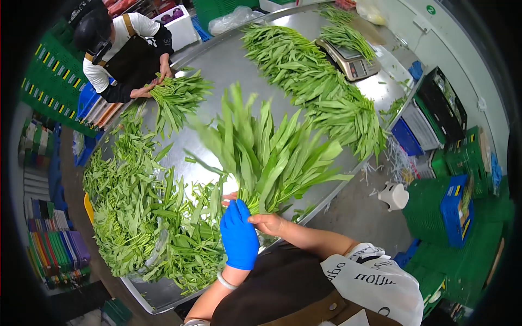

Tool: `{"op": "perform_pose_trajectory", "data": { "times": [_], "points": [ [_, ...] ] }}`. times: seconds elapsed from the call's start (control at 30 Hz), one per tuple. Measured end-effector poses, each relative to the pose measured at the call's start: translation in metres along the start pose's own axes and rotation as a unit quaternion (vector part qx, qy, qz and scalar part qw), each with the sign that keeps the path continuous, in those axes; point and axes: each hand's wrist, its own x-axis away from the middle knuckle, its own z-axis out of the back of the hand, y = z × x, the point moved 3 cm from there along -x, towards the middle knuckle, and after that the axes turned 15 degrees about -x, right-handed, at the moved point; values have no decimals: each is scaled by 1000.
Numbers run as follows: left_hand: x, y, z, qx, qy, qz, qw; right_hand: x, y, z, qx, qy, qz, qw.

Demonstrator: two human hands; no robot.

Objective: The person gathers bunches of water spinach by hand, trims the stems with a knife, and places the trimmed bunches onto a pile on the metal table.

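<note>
Brown apron [255, 288] and a lettered sleeve [380, 277] are closest, just off the near edge of the metal table [223, 65]. Over that edge the two hands meet at one leafy bunch [266, 157]. Its stems lie at the hands, and its leaves fan out past the fingertips, above the middle of the table (some at the left are blurred).

At the stems, the right hand [269, 224] is bare and closed on the bunch, thumb on the near side. Beside it the left hand [239, 236], in a blue glove, keeps narrow, fingers together against the stems; its palm side is hidden, so I cannot tell whether it grips. A white bracelet [227, 281] circles that wrist.

Loose greens [125, 201] are heaped along the table's left side, reaching close to the glove. Toward its right side runs a long row of bunches [304, 70], with a scale [356, 68] next to it, greens laid across its top. Across the table's far left edge, a co-worker [130, 49] holds another bunch [182, 98] in both hands. Off the table's right edge stand a white stool [393, 195] and green crates [427, 209] (a blue one among them).
</note>
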Motion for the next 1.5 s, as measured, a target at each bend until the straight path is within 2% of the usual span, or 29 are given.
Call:
{"op": "perform_pose_trajectory", "data": {
  "times": [0.03, 0.13, 0.17, 0.2, 0.23, 0.27, 0.3, 0.37, 0.4, 0.47, 0.53, 0.57, 0.6, 0.67, 0.7, 0.73, 0.77, 0.8, 0.83, 0.9, 0.93, 1.07, 1.13, 1.17, 1.23, 1.3, 1.4, 1.43, 1.5],
  "points": [
    [-5, 4, -2, 44, -43, 11, 998, 0, -6, 2, -10, 19, 13, 1000],
    [-12, 14, -21, 67, -26, -25, 997, 2, -28, 26, -11, 75, 31, 997],
    [-15, 20, -23, 87, -69, -47, 993, 8, -24, 63, -45, 157, 27, 986],
    [-22, 27, -17, 102, -62, -86, 989, 10, -25, 78, -79, 238, 22, 968],
    [-30, 33, -8, 118, -56, -124, 984, 14, -34, 95, -49, 330, 139, 932],
    [-34, 38, -3, 134, -49, -159, 977, 12, -64, 80, -93, 287, 157, 940],
    [-28, 36, -14, 124, -69, -122, 982, 17, -78, 131, -26, 278, 179, 943],
    [-27, 28, -30, 151, -98, -104, 978, 27, -115, 176, 52, 367, 322, 871],
    [-26, 24, -38, 165, -112, -96, 975, 31, -129, 202, 36, 397, 316, 861],
    [-19, 17, -56, 160, -175, -76, 968, 34, -167, 172, 79, 460, 265, 844],
    [-16, 15, -72, 160, -245, -77, 953, 41, -160, 206, 214, 515, 178, 811],
    [-21, 19, -71, 164, -148, -120, 968, 42, -132, 253, 239, 499, 120, 824],
    [-16, 22, -84, 161, -196, -144, 957, 40, -97, 285, 265, 482, 61, 833],
    [5, 20, -117, 148, -291, -185, 927, 15, -56, 226, 308, 444, -86, 837],
    [15, 16, -132, 159, -320, -195, 913, -1, -63, 166, 325, 367, -207, 847],
    [25, 12, -148, 170, -348, -203, 899, -17, -53, 152, 327, 289, -272, 858],
    [27, 11, -157, 180, -376, -208, 885, -34, -59, 121, 337, 204, -305, 867],
    [18, 12, -154, 178, -348, -199, 899, -52, -62, 106, 376, 125, -311, 864],
    [7, 15, -147, 176, -321, -188, 912, -67, -61, 99, 353, 75, -261, 896],
    [-12, 15, -135, 172, -297, -154, 927, -99, -106, 46, 576, -58, -157, 800],
    [-20, 14, -131, 171, -300, -132, 929, -114, -110, 55, 626, -108, -121, 763],
    [-33, 12, -133, 116, -409, -80, 902, -160, -215, 27, 757, -169, 51, 629],
    [-20, 8, -146, 170, -315, -80, 930, -177, -264, 45, 813, -214, 114, 529],
    [-4, 4, -167, 144, -347, -96, 922, -183, -286, 64, 837, -218, 118, 488],
    [-19, 10, -155, 181, -354, -71, 915, -191, -319, 114, 892, -201, 70, 398],
    [-25, 12, -154, 205, -345, -67, 914, -183, -333, 194, 966, -128, 48, 219],
    [-30, 9, -156, 186, -364, -62, 910, -169, -335, 228, 991, -38, -40, 125],
    [-31, 8, -158, 174, -375, -61, 908, -167, -334, 234, 990, -23, -69, 119],
    [-30, 1, -164, 197, -340, -45, 918, -152, -330, 217, 990, 10, -24, 139]
  ]
}}
